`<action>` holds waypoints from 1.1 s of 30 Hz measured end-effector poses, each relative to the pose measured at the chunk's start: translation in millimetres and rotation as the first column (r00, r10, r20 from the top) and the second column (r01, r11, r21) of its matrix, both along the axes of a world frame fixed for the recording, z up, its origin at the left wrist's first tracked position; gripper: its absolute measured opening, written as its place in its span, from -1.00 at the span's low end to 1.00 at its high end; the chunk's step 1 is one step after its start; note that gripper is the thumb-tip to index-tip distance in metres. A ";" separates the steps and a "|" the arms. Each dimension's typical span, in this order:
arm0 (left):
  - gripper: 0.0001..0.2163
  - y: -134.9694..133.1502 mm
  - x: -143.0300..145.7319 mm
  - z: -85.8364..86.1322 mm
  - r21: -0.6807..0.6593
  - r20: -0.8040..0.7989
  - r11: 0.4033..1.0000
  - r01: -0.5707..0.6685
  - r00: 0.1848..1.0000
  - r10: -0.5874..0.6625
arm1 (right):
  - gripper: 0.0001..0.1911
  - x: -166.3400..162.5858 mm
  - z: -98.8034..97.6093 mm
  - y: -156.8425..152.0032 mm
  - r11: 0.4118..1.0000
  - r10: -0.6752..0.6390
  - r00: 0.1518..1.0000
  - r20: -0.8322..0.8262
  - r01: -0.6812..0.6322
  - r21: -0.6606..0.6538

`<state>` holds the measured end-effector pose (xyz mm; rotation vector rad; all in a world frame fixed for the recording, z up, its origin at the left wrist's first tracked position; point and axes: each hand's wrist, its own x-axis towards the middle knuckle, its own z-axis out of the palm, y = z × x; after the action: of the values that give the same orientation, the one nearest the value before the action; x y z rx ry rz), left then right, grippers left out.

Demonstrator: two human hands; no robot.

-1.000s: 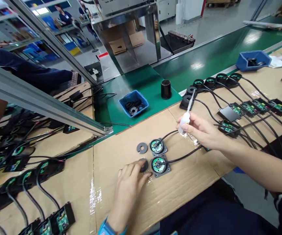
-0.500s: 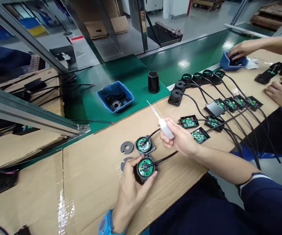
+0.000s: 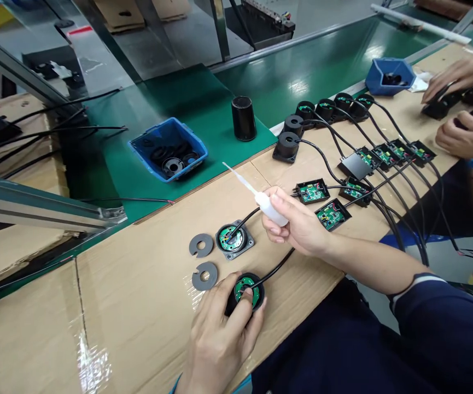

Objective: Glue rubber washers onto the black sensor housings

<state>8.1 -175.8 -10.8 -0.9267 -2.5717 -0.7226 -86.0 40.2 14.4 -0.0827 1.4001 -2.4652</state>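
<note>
My left hand (image 3: 223,328) grips a round black housing (image 3: 256,280) with a green circuit board inside, its fingers around the rim and one fingertip over the board. A black cable runs from this housing toward the right. In my right hand (image 3: 302,224) is a small white squeeze bottle (image 3: 271,210), its long thin nozzle pointing up and left. Just beyond the left hand lies a second housing (image 3: 231,239) with a square flange, its board and colored wires showing. Two grey notched rings, a far ring (image 3: 194,251) and a near ring (image 3: 198,280), lie flat on the cardboard beside it.
A blue bin (image 3: 146,164) of black and grey rings and a black cup (image 3: 244,117) stand on the green mat. Several cabled housings and open circuit boxes (image 3: 312,191) line the right side. A co-worker's hands (image 3: 461,134) work near another blue bin (image 3: 387,68).
My left hand has drawn the near housing slightly closer, uncovering the near grey ring, and a finger now lies over its board. The co-worker's far hand has left the bin. The view has shifted.
</note>
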 end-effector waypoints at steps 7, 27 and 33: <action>-0.64 -3.0 2.6 -4.9 0.174 0.135 0.984 -0.039 0.991 0.016 | -0.60 -2.5 4.2 7.5 0.993 -0.090 0.996 0.008 0.091 -0.072; -0.51 -0.7 5.3 0.7 0.293 0.113 0.956 -0.031 0.994 -0.002 | -0.69 26.2 -1.5 10.7 0.913 -0.094 0.672 -0.735 0.352 0.206; -0.53 0.6 4.7 2.2 0.317 0.155 0.947 -0.057 0.988 0.008 | -0.68 25.3 0.6 5.2 0.887 0.000 0.592 -0.806 0.372 0.274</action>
<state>12.8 -175.2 -8.6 -0.7471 -2.4811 -1.2004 -60.7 45.4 15.0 -1.1198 2.3821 -2.2755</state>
